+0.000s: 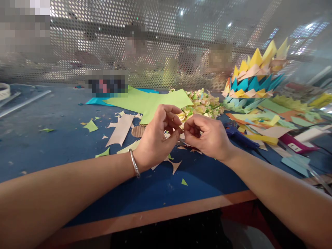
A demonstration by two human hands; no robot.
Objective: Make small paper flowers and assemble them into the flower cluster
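Note:
My left hand (157, 140), with a silver bangle at the wrist, is raised over the middle of the blue table, thumb and fingers curled in a pinch. Fingertip to fingertip with it is my right hand (209, 136), also closed in a pinch. Whatever they hold between them is too small and too covered to make out. Just behind lie a light green paper sheet (155, 102) and a heap of small folded paper pieces (203, 103) in cream, pink and green. Beside the left hand are an oval of corrugated cardboard (138, 131) and a cut-out pale pink paper strip (121, 129).
Paper scraps (90, 126) litter the blue tabletop (52, 138). At right stand stacked zigzag-edged paper rings (255, 88), a blue glue gun (243, 137) with its cord, loose paper strips (272, 131) and a magenta-and-white power strip (298, 144). A perforated metal screen (166, 52) rises behind.

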